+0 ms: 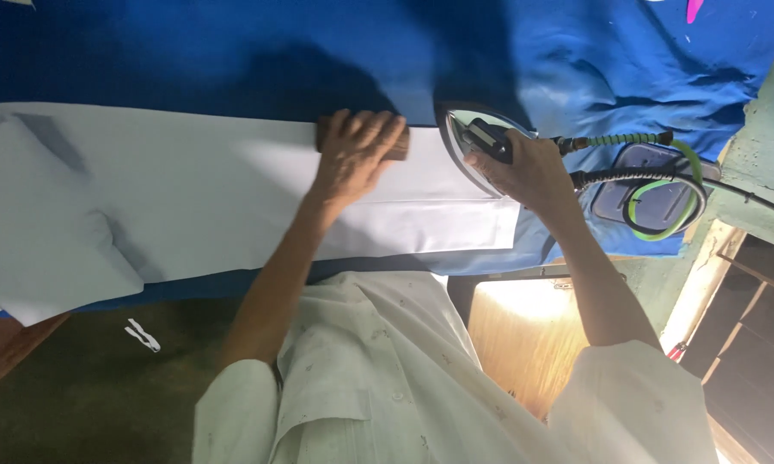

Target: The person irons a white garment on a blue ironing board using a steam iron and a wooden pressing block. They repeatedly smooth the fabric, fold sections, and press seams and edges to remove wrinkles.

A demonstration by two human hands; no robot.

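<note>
Your left hand lies flat, fingers spread, on a brown block pressing the white cloth at the picture's centre. Your right hand is closed around the handle of the iron, just beside the block at 3 o'clock. The cloth stretches toward 9 o'clock across the blue-covered bench.

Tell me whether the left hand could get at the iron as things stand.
Probably yes. The left hand lies flat on the white cloth right beside the iron, with only bare cloth between. But the right hand already covers the iron's handle, so only the iron's body is free.
</note>
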